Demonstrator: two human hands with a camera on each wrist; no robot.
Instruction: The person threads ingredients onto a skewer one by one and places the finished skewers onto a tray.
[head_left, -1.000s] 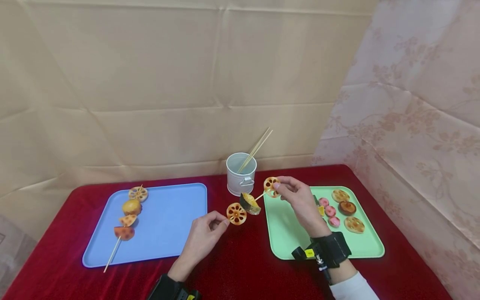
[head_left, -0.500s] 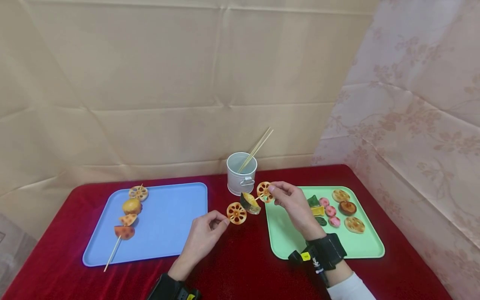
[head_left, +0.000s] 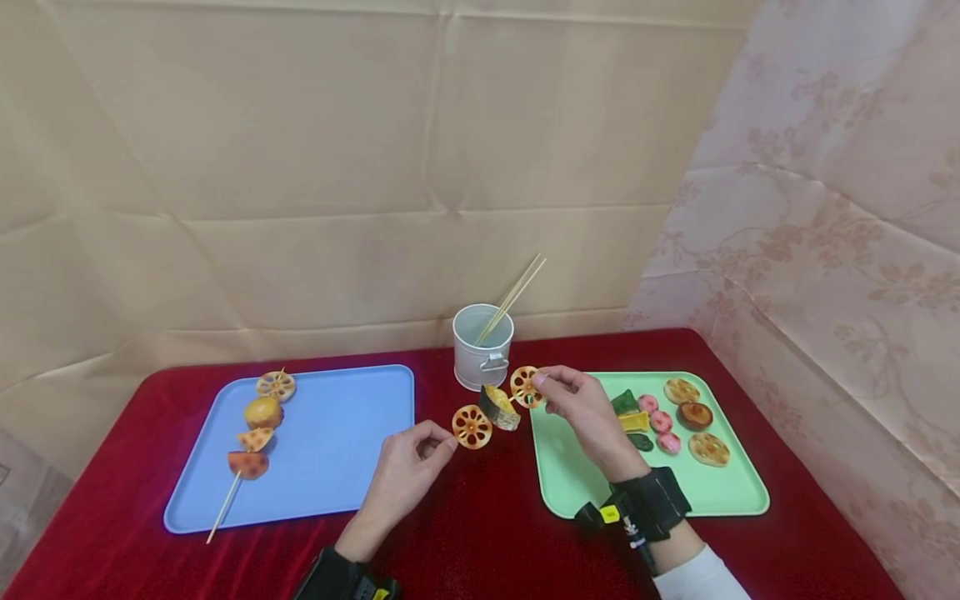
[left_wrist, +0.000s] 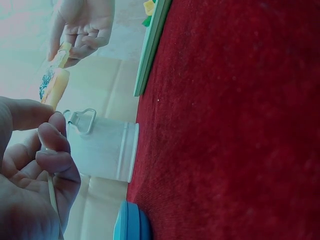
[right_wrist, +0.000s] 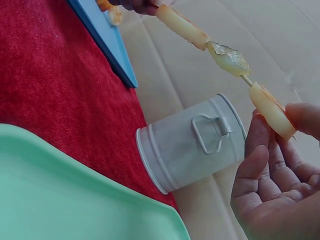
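Observation:
My left hand pinches a bamboo skewer whose lower end runs down across the palm in the left wrist view. Just past those fingertips a lotus root slice sits on the stick, followed by a dark-rinded yellow pumpkin piece. Between thumb and fingers my right hand holds a second lotus root slice by its edge. In the right wrist view the stick passes into this upper slice, its tip showing beyond, with a short gap of bare stick below it.
A white metal bucket with spare skewers stands behind the hands. At left, a blue tray bears a loaded skewer. The green tray at right holds several food pieces, including pink balls and a browned mushroom cap.
The right hand has brought its lotus root slice down and left along the skewer, closer to the pumpkin piece. My left hand has stayed nearly still.

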